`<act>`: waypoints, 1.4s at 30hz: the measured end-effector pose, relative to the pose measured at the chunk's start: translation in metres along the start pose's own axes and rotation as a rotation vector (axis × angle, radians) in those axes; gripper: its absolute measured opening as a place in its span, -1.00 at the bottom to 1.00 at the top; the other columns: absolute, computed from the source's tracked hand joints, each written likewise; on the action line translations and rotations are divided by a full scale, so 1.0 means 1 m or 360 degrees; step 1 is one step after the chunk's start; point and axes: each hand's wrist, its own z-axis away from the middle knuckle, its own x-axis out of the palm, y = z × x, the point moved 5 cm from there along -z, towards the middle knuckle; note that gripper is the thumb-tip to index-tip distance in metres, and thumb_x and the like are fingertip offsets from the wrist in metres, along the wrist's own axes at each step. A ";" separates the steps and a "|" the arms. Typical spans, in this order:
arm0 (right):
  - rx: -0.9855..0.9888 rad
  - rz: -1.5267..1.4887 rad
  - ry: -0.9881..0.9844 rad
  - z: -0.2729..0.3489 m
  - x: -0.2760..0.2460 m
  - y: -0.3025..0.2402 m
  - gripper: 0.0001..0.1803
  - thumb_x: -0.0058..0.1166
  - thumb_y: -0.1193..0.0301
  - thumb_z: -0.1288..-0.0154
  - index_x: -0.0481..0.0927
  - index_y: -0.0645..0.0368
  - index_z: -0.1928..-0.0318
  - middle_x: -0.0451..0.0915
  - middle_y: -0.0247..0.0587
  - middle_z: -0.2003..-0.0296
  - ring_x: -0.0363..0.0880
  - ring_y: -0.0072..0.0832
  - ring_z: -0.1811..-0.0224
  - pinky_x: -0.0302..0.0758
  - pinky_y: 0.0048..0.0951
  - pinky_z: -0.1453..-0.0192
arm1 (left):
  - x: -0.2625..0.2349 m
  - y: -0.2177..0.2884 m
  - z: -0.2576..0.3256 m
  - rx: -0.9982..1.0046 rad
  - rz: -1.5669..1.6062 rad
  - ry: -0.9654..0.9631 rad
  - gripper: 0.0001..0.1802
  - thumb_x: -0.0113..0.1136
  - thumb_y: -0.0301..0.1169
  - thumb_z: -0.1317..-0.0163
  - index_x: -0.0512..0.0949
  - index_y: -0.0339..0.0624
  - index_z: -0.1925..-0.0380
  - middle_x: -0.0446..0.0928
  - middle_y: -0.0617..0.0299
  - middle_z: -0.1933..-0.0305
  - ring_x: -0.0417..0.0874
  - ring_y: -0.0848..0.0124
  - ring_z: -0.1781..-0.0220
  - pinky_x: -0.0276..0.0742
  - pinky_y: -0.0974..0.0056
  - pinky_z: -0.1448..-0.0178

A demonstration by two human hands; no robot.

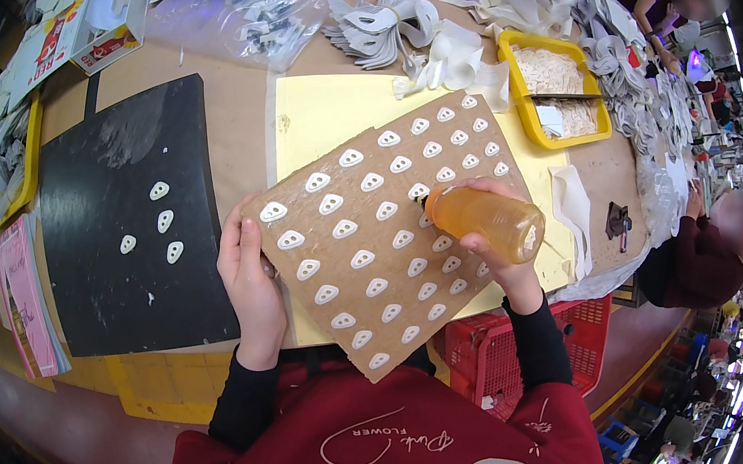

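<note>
My left hand (250,282) is closed on the left edge of a brown cardboard sheet (331,248), which is tilted above the table. Rows of small white rounded-triangular pieces (362,259), each with two dark holes, lie across the sheet. In my right hand (515,278) is a squeeze bottle (482,220) of amber liquid, lying nearly on its side with fingers wrapped round it. Its dark tip points left, close to one white piece near the sheet's middle; whether it touches cannot be told. The bottle hides some pieces on the right.
To the left lies a black board (101,298) with several similar white pieces. A yellow divided tray (558,143) of pale pieces stands at right, near stacks of grey-white cutouts (381,26). Below the table edge is a red crate (587,344). Co-workers (693,258) sit at far right.
</note>
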 end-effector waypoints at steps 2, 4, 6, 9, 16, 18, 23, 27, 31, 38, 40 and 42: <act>0.0035 -0.0029 0.0041 0.000 -0.003 -0.001 -0.38 0.51 0.30 0.12 0.57 0.35 0.05 0.64 -0.12 0.15 0.65 -0.39 0.15 0.58 -0.43 0.04 | -0.001 -0.002 -0.001 0.0004 0.0018 0.0001 -0.64 -0.17 -0.33 -0.47 0.39 -0.35 -0.10 0.52 0.21 0.03 0.50 0.55 0.02 0.39 0.44 -0.07; 0.0056 -0.0074 0.0076 0.001 -0.003 0.000 -0.38 0.51 0.30 0.12 0.56 0.34 0.04 0.64 -0.12 0.16 0.64 -0.39 0.15 0.58 -0.43 0.04 | -0.002 -0.004 -0.001 0.0007 0.0021 0.0009 -0.64 -0.17 -0.33 -0.47 0.39 -0.35 -0.10 0.52 0.21 0.03 0.50 0.55 0.02 0.39 0.44 -0.07; 0.0068 -0.0117 0.0113 0.003 -0.004 0.004 -0.38 0.51 0.30 0.12 0.56 0.33 0.04 0.64 -0.13 0.17 0.64 -0.40 0.15 0.58 -0.42 0.04 | -0.002 -0.004 -0.001 0.0008 0.0014 0.0010 -0.64 -0.17 -0.33 -0.47 0.40 -0.35 -0.09 0.52 0.22 0.04 0.50 0.56 0.03 0.39 0.45 -0.05; -0.0015 0.0023 0.0048 0.003 -0.002 0.002 -0.39 0.51 0.26 0.11 0.57 0.32 0.07 0.65 -0.14 0.19 0.65 -0.40 0.16 0.58 -0.42 0.04 | -0.001 -0.003 -0.001 0.0003 -0.0011 -0.0002 -0.65 -0.17 -0.32 -0.47 0.40 -0.33 -0.08 0.52 0.25 0.07 0.50 0.60 0.08 0.39 0.48 0.01; 0.0240 -0.0657 0.0125 -0.003 -0.003 0.002 -0.26 0.28 -0.03 -0.04 0.42 0.24 -0.09 0.57 -0.09 0.08 0.60 -0.34 0.09 0.57 -0.40 0.16 | -0.002 -0.002 0.000 0.0000 -0.0016 0.0015 -0.66 -0.15 -0.31 -0.46 0.42 -0.30 -0.08 0.53 0.32 0.14 0.47 0.70 0.23 0.34 0.57 0.22; 0.0336 -0.0643 0.0217 -0.006 -0.020 0.004 -0.18 0.04 -0.26 -0.14 0.37 0.19 -0.11 0.55 -0.10 0.08 0.57 -0.38 0.09 0.53 -0.48 0.24 | -0.001 -0.002 0.000 0.0006 -0.0004 0.0024 -0.66 -0.15 -0.31 -0.46 0.42 -0.29 -0.08 0.53 0.34 0.15 0.46 0.71 0.26 0.33 0.58 0.24; 0.0452 -0.0646 0.0426 -0.009 -0.040 0.006 -0.20 -0.09 -0.29 -0.22 0.38 0.18 -0.12 0.55 -0.12 0.12 0.56 -0.47 0.18 0.40 -0.54 0.40 | 0.000 -0.002 -0.001 0.0008 -0.0031 0.0024 -0.66 -0.15 -0.31 -0.46 0.43 -0.28 -0.07 0.53 0.35 0.17 0.45 0.73 0.29 0.32 0.59 0.29; 0.0503 -0.0686 0.0487 -0.003 -0.042 0.013 -0.21 -0.07 -0.27 -0.22 0.38 0.18 -0.11 0.55 -0.15 0.13 0.56 -0.50 0.22 0.40 -0.56 0.42 | -0.004 -0.004 0.000 -0.0010 -0.0025 -0.0045 -0.66 -0.15 -0.31 -0.46 0.42 -0.29 -0.07 0.53 0.34 0.15 0.46 0.71 0.26 0.34 0.57 0.25; 0.0533 -0.1859 0.0327 -0.006 -0.044 0.015 -0.28 -0.04 -0.19 -0.26 0.36 0.20 -0.10 0.53 -0.15 0.15 0.54 -0.56 0.35 0.37 -0.61 0.52 | -0.001 -0.002 0.000 0.0011 -0.0012 -0.0013 -0.66 -0.16 -0.32 -0.46 0.42 -0.30 -0.07 0.54 0.33 0.16 0.45 0.72 0.29 0.33 0.58 0.27; 0.0161 -0.2808 0.0003 -0.019 -0.063 0.003 -0.21 -0.01 -0.26 -0.20 0.34 0.21 -0.08 0.50 -0.04 0.09 0.58 -0.51 0.36 0.41 -0.66 0.56 | -0.001 -0.002 0.000 -0.0005 -0.0015 -0.0023 -0.66 -0.15 -0.30 -0.47 0.42 -0.30 -0.07 0.54 0.33 0.18 0.45 0.73 0.31 0.32 0.59 0.29; 0.0259 -0.2258 0.0222 -0.013 -0.068 0.003 -0.22 0.00 -0.25 -0.20 0.35 0.21 -0.08 0.49 -0.03 0.07 0.58 -0.51 0.35 0.43 -0.63 0.53 | 0.000 -0.001 0.000 0.0012 -0.0013 -0.0007 -0.66 -0.15 -0.30 -0.46 0.43 -0.29 -0.06 0.54 0.35 0.20 0.43 0.74 0.35 0.29 0.60 0.33; 0.0347 -0.1517 0.0487 -0.012 -0.058 0.004 -0.25 0.02 -0.21 -0.21 0.37 0.22 -0.08 0.49 -0.03 0.03 0.59 -0.50 0.33 0.44 -0.59 0.51 | 0.000 -0.001 0.000 0.0020 -0.0012 -0.0009 -0.66 -0.14 -0.30 -0.46 0.43 -0.29 -0.06 0.53 0.37 0.21 0.41 0.76 0.37 0.26 0.61 0.36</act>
